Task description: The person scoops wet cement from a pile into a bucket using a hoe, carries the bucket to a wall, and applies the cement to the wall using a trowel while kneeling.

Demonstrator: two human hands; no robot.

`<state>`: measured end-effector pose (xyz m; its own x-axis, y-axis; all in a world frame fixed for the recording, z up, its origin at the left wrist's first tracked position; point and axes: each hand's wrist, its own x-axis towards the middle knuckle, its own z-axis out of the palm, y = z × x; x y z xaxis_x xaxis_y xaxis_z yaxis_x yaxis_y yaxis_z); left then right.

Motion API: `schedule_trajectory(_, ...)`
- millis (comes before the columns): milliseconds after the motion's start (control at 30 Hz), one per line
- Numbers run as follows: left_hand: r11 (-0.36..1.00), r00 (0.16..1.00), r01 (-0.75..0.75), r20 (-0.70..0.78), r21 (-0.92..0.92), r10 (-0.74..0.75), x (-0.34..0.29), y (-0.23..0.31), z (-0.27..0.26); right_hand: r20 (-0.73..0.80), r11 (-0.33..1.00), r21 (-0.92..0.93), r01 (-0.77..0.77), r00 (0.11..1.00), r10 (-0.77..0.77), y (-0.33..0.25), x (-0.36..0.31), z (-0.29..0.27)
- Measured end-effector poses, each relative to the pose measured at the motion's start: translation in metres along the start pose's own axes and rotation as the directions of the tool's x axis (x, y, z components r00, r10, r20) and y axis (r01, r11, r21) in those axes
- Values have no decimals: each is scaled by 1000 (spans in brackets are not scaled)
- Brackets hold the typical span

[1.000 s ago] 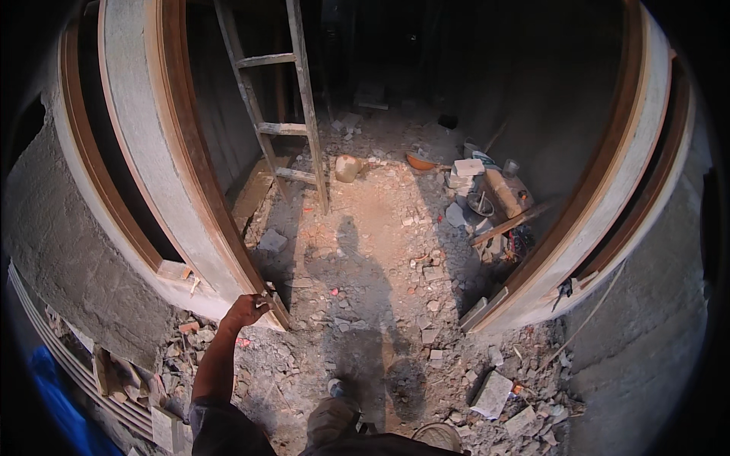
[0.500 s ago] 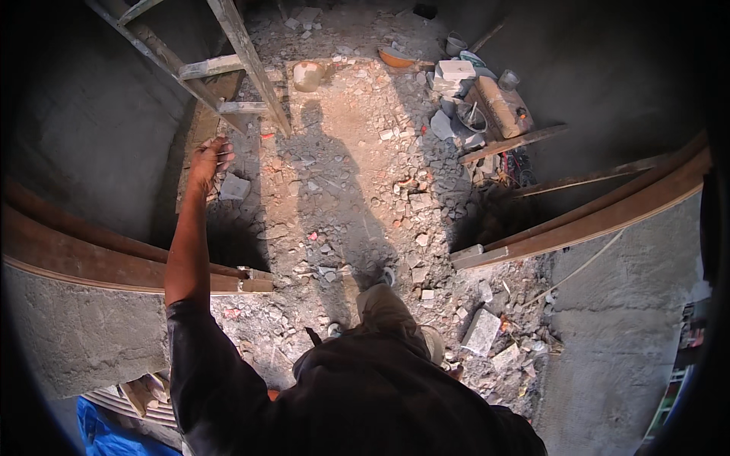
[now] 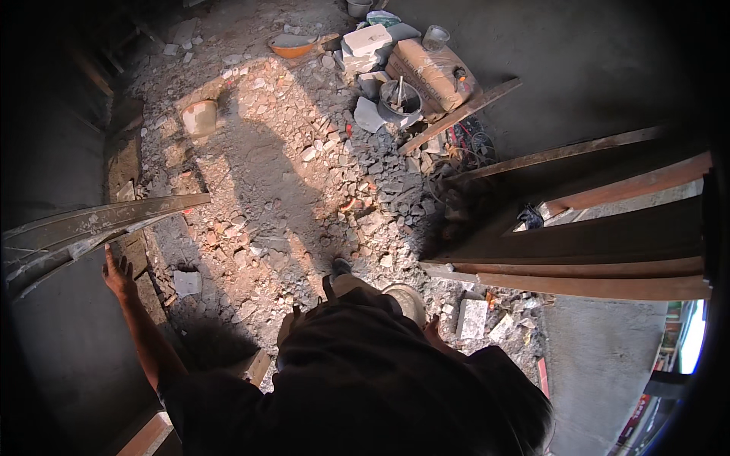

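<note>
My left hand point(image 3: 119, 278) reaches out at the left, fingers apart. Its raised fingertip is at the lower edge of the wooden ladder point(image 3: 114, 216); whether it touches the wood I cannot tell. Nothing shows in that palm. Close to my right side, only part of my right hand point(image 3: 433, 332) is visible past my dark shirt, its fingers mostly hidden. Just beyond it is a round, dusty grey-beige container point(image 3: 408, 302), partly covered by my body. Whether the right hand grips this container is hidden.
Broken rubble point(image 3: 304, 197) covers the floor. An upturned-looking pale bucket point(image 3: 200, 118), an orange basin point(image 3: 293, 47), white blocks point(image 3: 366, 39), a dark bucket point(image 3: 400, 101) and a brown sack point(image 3: 433, 72) lie ahead. Planks point(image 3: 460, 118) slant at right, near a wooden door frame point(image 3: 578, 277).
I have stepped forward past the door frame and the view has turned. My left hand is now farther left, beside the ladder, with fingers more spread. The round container has stayed beside me.
</note>
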<state>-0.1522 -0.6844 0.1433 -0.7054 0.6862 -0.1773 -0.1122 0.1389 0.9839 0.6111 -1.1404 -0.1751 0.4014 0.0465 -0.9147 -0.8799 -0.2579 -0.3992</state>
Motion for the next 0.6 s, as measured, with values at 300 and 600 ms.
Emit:
schedule_trajectory(300,846,847,-437,-178,305,502,77,-30,83,103,980,-182,79,993,-61,-85,-3,300)
schedule_trajectory(600,859,674,-277,-549,430,493,77,-5,135,243,880,-432,200,965,-99,-168,-4,606)
